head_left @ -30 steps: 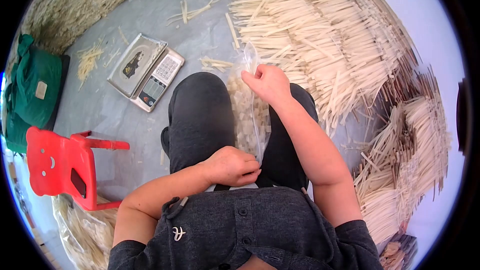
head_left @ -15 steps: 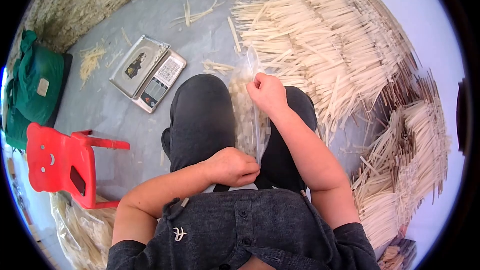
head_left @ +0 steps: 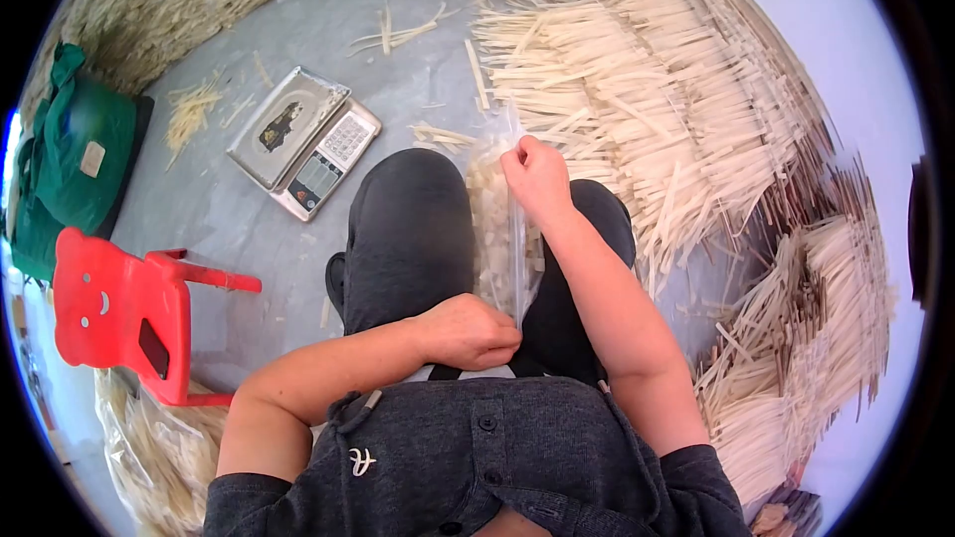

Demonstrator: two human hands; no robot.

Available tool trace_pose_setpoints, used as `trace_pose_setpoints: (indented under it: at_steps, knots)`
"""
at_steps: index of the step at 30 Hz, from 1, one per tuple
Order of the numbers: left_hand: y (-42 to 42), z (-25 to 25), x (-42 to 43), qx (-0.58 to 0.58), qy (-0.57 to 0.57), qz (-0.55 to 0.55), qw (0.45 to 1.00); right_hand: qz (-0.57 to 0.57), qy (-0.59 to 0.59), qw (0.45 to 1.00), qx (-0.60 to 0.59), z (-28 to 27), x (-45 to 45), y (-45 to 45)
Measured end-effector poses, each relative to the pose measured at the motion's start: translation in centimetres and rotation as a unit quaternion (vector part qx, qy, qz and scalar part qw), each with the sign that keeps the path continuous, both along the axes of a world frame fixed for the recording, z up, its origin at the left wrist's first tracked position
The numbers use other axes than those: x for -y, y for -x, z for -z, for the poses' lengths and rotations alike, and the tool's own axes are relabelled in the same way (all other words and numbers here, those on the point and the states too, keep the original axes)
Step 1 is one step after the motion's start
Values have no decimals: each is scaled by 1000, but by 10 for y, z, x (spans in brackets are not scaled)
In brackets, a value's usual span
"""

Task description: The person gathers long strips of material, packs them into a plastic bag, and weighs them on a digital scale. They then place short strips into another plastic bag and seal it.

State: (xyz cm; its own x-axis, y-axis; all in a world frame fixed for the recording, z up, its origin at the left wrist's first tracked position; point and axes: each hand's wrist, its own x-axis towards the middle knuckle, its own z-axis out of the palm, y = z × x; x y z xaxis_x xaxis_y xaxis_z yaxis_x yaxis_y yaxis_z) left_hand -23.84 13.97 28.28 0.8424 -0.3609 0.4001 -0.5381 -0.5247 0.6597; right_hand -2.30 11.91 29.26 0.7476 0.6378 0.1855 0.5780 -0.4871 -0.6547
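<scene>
A clear plastic bag [head_left: 494, 239] with pale, flat pieces inside lies lengthwise between my dark-trousered knees. A narrow strip runs along its right edge, from one hand to the other. My right hand [head_left: 538, 179] pinches this edge near the bag's far end, thumb and fingers pressed together. At the near end, close to my lap, my left hand [head_left: 472, 331] is closed on the same edge, its fingertips partly hidden. A short piece of the bag's clear film stands up beyond my right hand.
Pale strips [head_left: 637, 89] lie in large heaps along the right. A digital scale [head_left: 303, 143] sits on the grey floor ahead to the left. Nearer are a red chair [head_left: 114, 293] with a phone [head_left: 154, 348] on it and a green bag [head_left: 85, 154]. Fibrous material [head_left: 199, 10] lines the back.
The bag's far end, which formed a raised loop beyond my right hand, now looks flatter. Both hands keep their grip in nearly the same places. The view has shifted slightly.
</scene>
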Motion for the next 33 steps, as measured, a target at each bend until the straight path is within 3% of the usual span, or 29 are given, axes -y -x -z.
trace_pose_setpoints:
  at_steps: [13, 26, 29, 31, 33]
  knots:
    - [-1, 2, -3, -36, 21, 14, 999, -4, -11, 999, 52, 5, -39, -53]
    - [1, 0, -2, -29, -2, 4, 1000, 84, -10, 996, -34, 14, -64, -91]
    - [8, -16, -9, -3, -7, -36, 999, 98, -1, 995, -25, -7, -53, -88]
    - [23, -44, -28, -10, -8, -185, 983, 114, -5, 993, -21, -9, -37, -94]
    - [35, -67, -60, -25, -82, -230, 969, 132, -70, 989, 13, 1, -18, -123]
